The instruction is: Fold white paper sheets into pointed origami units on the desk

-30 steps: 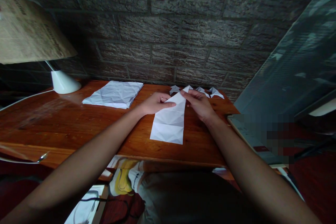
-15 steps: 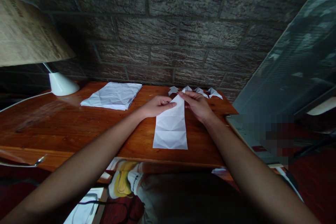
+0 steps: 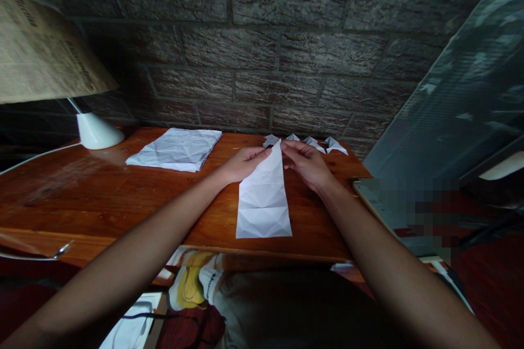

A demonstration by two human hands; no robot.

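Note:
A creased white strip of paper [image 3: 264, 196] hangs down toward me over the wooden table, its upper end folded to a point. My left hand [image 3: 245, 163] pinches its upper left edge between thumb and fingers. At the pointed tip, the fingertips of my right hand [image 3: 306, 162] are closed together against the right edge; how much paper lies between them is hard to see. Behind the hands, several small folded paper pieces [image 3: 336, 145] stand in a row near the wall.
A stack of creased paper sheets [image 3: 176, 148] lies on the table [image 3: 102, 191] to the left. Beyond it stands a lamp [image 3: 96, 132] with a printed shade. A brick wall [image 3: 254, 49] closes off the back. A flat device [image 3: 385, 202], partly blurred out, sits at the right edge.
The paper has shifted slightly left and toward me. My left thumb has slid from the paper's face to its edge, and my right fingertips have moved slightly right off the tip's face.

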